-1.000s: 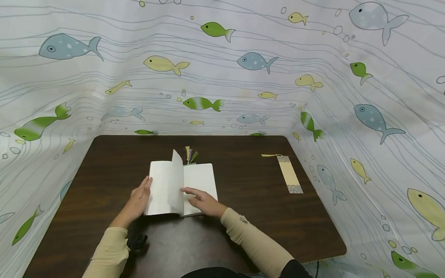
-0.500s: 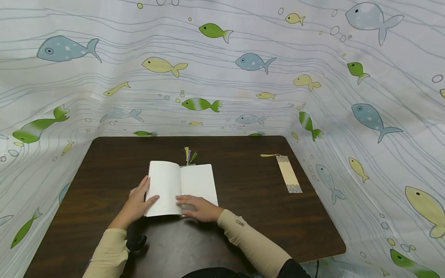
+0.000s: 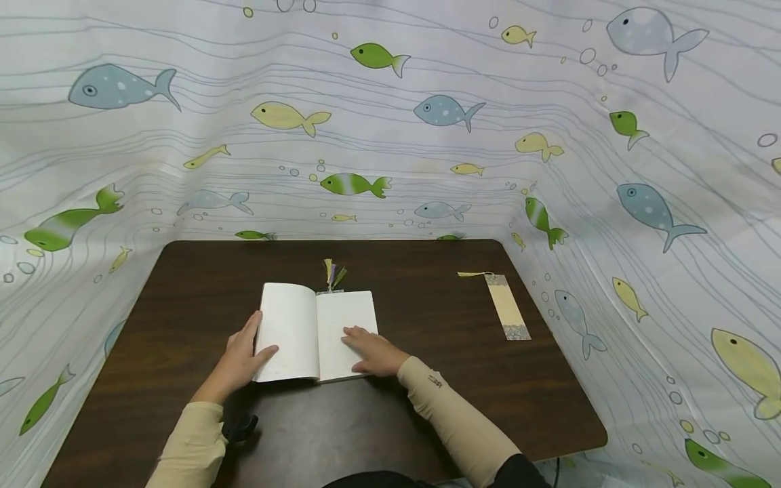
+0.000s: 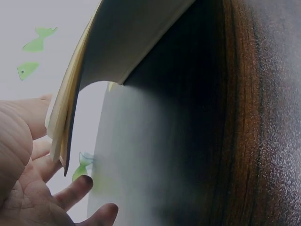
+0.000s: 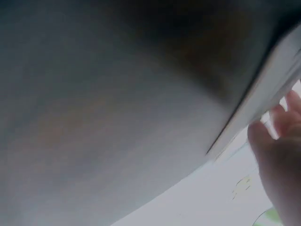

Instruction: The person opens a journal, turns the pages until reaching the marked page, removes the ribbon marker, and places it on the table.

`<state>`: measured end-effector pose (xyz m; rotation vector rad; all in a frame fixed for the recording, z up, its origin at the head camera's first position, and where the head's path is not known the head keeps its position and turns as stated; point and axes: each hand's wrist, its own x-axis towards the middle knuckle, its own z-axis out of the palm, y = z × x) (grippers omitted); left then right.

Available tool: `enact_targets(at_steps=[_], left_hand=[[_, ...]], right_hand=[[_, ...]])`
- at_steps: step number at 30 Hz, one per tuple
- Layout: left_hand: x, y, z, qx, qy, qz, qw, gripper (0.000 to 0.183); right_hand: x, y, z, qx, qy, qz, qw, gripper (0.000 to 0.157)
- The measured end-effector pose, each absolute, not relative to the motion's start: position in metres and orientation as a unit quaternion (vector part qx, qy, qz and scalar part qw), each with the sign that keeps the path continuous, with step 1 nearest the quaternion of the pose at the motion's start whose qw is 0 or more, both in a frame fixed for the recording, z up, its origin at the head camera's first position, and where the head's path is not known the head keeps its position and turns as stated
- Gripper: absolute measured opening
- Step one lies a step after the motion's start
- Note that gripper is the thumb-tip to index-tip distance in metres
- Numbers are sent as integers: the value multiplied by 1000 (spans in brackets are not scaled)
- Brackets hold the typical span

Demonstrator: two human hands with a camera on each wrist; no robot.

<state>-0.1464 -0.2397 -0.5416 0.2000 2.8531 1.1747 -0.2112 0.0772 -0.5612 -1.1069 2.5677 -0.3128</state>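
An open book (image 3: 305,318) with blank white pages lies on the dark wooden table (image 3: 427,379). Tassels (image 3: 333,274) stick out from its top at the spine. My left hand (image 3: 256,339) grips the book's left side, with the thumb on the left page and the fingers along the outer edge. In the left wrist view the page stack and cover (image 4: 80,99) sit between my thumb and fingers (image 4: 80,186). My right hand (image 3: 361,343) lies flat on the right page. The right wrist view is blurred and shows only the book's edge (image 5: 263,94) and some fingers (image 5: 277,155).
A narrow yellow bookmark (image 3: 508,306) with a tassel lies apart on the table's right side. A white fish-print cloth (image 3: 390,135) walls in the table at the back and on both sides. A small dark object (image 3: 241,427) sits by my left forearm.
The page that stood upright has come down flat on the left side. My left thumb now rests on it. My right hand slid from the spine's bottom onto the right page.
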Motion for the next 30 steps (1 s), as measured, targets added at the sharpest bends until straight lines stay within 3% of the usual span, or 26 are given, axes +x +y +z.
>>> enact_targets(at_steps=[13, 30], left_hand=[[-143, -240, -543, 76, 922, 379, 23, 83], [-143, -240, -543, 70, 921, 382, 36, 84]], right_hand=[[-230, 112, -557, -318, 918, -125, 201, 98], [-225, 110, -557, -297, 933, -108, 172, 95]])
